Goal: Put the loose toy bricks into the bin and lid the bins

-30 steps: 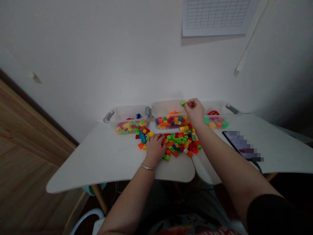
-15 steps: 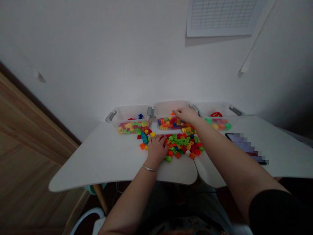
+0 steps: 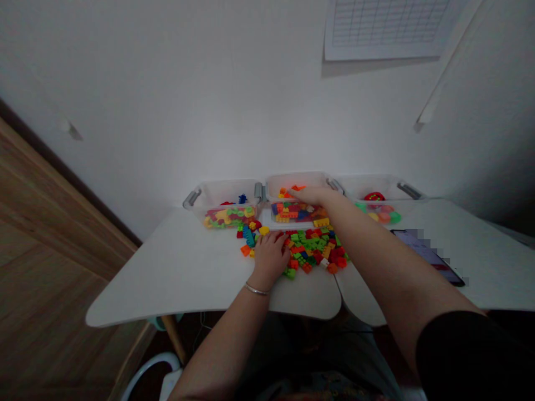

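A pile of colourful plastic bricks (image 3: 311, 250) lies on the white table (image 3: 188, 273) in front of three clear bins. My left hand (image 3: 271, 253) rests palm down on the pile's left edge, its fingers curled over some bricks. My right hand (image 3: 314, 196) reaches into the middle bin (image 3: 292, 184), fingers stretched out low over the bricks inside; I see nothing between them. The left bin (image 3: 221, 195) holds mostly green, yellow and red pieces.
The right bin (image 3: 376, 184) holds round coloured pieces and a red object. A phone (image 3: 426, 256) lies on the table to the right. A paper chart (image 3: 384, 28) hangs on the wall. A wooden panel is at the left, a stool below the table.
My right hand held a green brick up above the middle bin; it has dropped into the bin and the brick is out of its fingers. The left hand has stayed on the pile.
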A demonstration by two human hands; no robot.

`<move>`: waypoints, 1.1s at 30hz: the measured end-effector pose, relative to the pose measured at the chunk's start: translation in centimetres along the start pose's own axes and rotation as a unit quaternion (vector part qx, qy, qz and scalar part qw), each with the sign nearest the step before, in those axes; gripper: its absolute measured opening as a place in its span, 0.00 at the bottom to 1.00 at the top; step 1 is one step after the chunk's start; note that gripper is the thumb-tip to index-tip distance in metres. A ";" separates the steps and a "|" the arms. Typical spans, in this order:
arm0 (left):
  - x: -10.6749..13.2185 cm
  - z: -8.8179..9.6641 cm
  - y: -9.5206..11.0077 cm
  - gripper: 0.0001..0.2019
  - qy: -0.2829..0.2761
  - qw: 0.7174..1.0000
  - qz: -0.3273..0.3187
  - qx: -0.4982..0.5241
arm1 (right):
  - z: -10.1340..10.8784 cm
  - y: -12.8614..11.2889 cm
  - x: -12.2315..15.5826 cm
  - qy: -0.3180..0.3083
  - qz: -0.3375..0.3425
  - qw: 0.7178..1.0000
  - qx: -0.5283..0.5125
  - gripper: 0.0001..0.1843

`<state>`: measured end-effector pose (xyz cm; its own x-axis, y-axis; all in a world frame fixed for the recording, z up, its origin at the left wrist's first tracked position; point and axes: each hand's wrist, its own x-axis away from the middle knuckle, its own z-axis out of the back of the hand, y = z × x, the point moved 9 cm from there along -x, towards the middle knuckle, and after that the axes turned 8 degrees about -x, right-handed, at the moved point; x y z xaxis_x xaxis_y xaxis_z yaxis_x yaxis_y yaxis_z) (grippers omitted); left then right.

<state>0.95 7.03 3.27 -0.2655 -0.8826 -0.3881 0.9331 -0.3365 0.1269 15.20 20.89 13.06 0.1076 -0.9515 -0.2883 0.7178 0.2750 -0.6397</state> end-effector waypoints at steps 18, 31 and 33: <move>0.1 0.1 0.1 0.17 0.015 1.000 -0.003 0.003 | -1.7 2.8 15.5 0.094 0.139 0.986 -0.006 0.09; -0.1 -0.3 0.2 0.16 0.018 1.000 -0.007 0.006 | -3.2 4.4 17.2 0.071 0.034 0.978 0.191 0.16; -0.1 -0.2 0.2 0.17 0.019 1.000 -0.005 0.006 | -3.3 4.1 17.2 0.072 0.034 0.977 0.196 0.16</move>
<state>1.18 7.14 3.10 -0.2658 -0.8658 -0.4240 0.9271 -0.3501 0.1338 17.74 6.14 3.15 0.0868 -0.8952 -0.4371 0.9239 0.2365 -0.3010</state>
